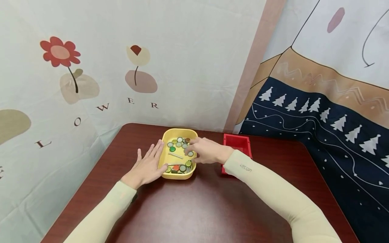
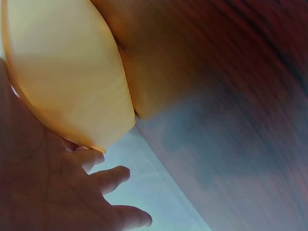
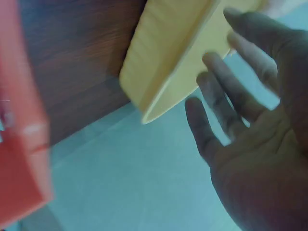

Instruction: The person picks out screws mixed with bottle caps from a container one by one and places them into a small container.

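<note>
A yellow tub [image 1: 180, 130] holds several bottle caps, among them a green cap [image 1: 172, 149] and an orange cap [image 1: 176, 167]. Between two groups of caps lies a silver nail or bolt [image 1: 175, 155]; more metal pieces sit at the near end. My left hand [image 1: 146, 169] touches the tub's left side with spread, straight fingers. Over the right rim reaches my right hand [image 1: 209, 151], its fingers above the caps. The right wrist view shows that hand [image 3: 255, 149] with loosely bent, parted fingers and no object visible in it.
A red box [image 1: 237, 138] stands to the right of the tub, partly hidden under my right forearm. Both rest on a dark brown table [image 1: 194, 209]. Behind the table hangs a printed cloth [image 1: 194, 67].
</note>
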Tool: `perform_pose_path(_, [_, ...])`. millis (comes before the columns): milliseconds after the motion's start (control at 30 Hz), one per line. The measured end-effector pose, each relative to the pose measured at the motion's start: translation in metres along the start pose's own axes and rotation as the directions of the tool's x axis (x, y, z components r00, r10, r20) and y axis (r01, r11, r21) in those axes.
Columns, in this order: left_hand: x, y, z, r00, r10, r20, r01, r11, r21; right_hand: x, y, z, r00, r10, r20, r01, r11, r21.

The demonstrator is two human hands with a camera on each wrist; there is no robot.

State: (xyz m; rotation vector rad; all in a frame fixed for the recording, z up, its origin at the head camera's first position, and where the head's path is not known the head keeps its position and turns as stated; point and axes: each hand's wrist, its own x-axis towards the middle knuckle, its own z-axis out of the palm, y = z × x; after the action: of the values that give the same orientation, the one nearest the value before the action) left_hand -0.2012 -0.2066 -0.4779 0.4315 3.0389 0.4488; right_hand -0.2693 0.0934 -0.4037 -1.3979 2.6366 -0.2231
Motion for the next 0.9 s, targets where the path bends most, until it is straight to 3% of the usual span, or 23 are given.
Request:
perform_pose_path(200, [-0.001,0.000,0.001,1.000,0.000,0.008,0.000,1.000,-0.002,0.023,-0.017,-0.001,0.978,-0.090,0.189,0.110,0.989,-0.100])
perform_pose_path(467, [-0.002,0.000,-0.001,1.000,-0.002,-0.005,0.002,1.000,0.004,0.051,-0.036,-0.003,0.925,-0.100,0.366,0.218,0.930,-0.297])
perform_pose_path(667, [-0.003,0.001,-0.001,1.000,-0.005,0.006,0.005,1.000,-0.004,0.063,-0.050,0.013,0.903,-0.084,0.421,0.284,0.853,-0.438])
perform_pose_path(767, [-0.002,0.001,-0.001,1.000,-0.001,0.002,0.001,1.000,-0.002,0.065,-0.053,0.021,0.915,-0.061,0.400,0.282,0.805,-0.522])
perform_pose_path(900, [0.000,0.001,-0.001,1.000,0.000,-0.008,0.000,1.000,0.012,0.068,-0.055,0.027,0.930,-0.047,0.364,0.286,0.715,-0.638])
